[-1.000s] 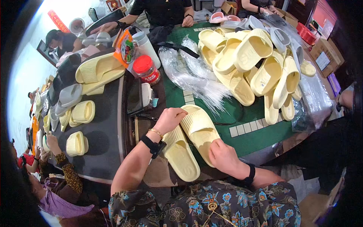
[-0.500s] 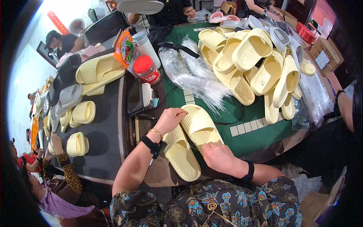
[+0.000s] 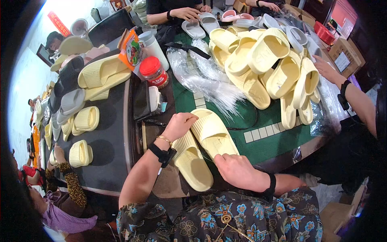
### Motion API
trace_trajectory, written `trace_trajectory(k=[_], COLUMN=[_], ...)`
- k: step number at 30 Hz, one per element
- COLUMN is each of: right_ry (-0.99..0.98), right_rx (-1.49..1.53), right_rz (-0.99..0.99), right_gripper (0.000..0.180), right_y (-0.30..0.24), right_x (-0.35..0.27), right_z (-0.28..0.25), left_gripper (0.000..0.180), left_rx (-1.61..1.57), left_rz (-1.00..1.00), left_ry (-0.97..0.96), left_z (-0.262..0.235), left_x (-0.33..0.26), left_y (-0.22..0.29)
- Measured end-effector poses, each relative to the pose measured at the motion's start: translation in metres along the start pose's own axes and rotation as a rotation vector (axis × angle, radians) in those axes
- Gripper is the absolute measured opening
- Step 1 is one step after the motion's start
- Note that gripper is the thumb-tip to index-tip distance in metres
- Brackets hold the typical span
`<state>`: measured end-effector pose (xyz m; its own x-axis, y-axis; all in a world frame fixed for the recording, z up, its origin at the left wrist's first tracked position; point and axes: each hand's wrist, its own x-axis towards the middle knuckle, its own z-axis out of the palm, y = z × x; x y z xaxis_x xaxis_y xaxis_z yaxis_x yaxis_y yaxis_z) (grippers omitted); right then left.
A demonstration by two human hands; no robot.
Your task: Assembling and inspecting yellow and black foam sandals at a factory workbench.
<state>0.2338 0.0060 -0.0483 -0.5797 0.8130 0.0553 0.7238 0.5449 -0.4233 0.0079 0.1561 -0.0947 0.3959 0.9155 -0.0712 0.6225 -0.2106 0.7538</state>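
Both hands are on one cream-yellow, moulded-foam slide slipper with a ribbed strap [image 3: 224,146], lying aslant in front of the wearer at the near edge of a green-topped counter [image 3: 262,149]. The left hand [image 3: 181,126] has its fingers drawn together, pinching the slipper's edge by the toe, though what lies between the fingertips is too small to make out. The right hand [image 3: 234,166] grips the heel end, thumb over the footbed and fingers curled. Just beside, to the left, rests a matching cream-yellow slipper [image 3: 196,169], its strap partly behind the left wrist and neither hand's fingers on it. As things lie, these two are set side by side, toes pointing away, with no wrapping around either. What remains appears plentiful: a loose heap of cream-yellow and grey slippers [image 3: 264,54] is piled at the far right, too overlapped to count. Between the heap and a red-lidded clear jar [image 3: 154,73] lies a fanned bundle of clear plastic strips or sleeves [image 3: 213,86], apart from both hands. Beyond it, a co-worker's hand [image 3: 189,15] reaches to a grey slipper [image 3: 193,29]; another co-worker's hand [image 3: 328,69] is near the heap's right side.
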Motion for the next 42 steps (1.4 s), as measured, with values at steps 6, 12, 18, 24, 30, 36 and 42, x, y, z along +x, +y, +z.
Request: trace_trajectory(k=[6, 12, 18, 24, 30, 36, 42], right_ry=[0.088, 0.253, 0.314, 0.293, 0.284, 0.306, 0.543], right_rx=[-0.006, -0.068, -0.045, 0.001, 0.013, -0.008, 0.158], right_rz=[-0.015, -0.134, -0.176, -0.173, -0.164, -0.176, -0.288], right_gripper=[0.01, 0.012, 0.017, 0.018, 0.017, 0.017, 0.016], right_y=[0.016, 0.039, 0.05, 0.052, 0.053, 0.049, 0.041], right_x=[0.016, 0.042, 0.049, 0.052, 0.052, 0.049, 0.043], right_z=[0.017, 0.046, 0.058, 0.061, 0.062, 0.053, 0.029], left_gripper=[0.023, 0.022, 0.025, 0.027, 0.026, 0.021, 0.02], left_rx=[0.028, 0.067, 0.078, -0.025, -0.088, -0.048, -0.151], left_rz=[-0.004, 0.073, 0.037, 0.042, -0.049, -0.008, -0.133], left_ry=[0.005, 0.105, 0.165, 0.187, 0.093, 0.161, 0.182], left_z=[0.003, 0.004, 0.004, 0.005, 0.001, -0.003, -0.016], left_x=[0.0, 0.001, 0.0, -0.001, -0.003, -0.004, -0.013], left_y=[-0.003, -0.009, -0.01, -0.005, 0.001, 0.005, 0.013])
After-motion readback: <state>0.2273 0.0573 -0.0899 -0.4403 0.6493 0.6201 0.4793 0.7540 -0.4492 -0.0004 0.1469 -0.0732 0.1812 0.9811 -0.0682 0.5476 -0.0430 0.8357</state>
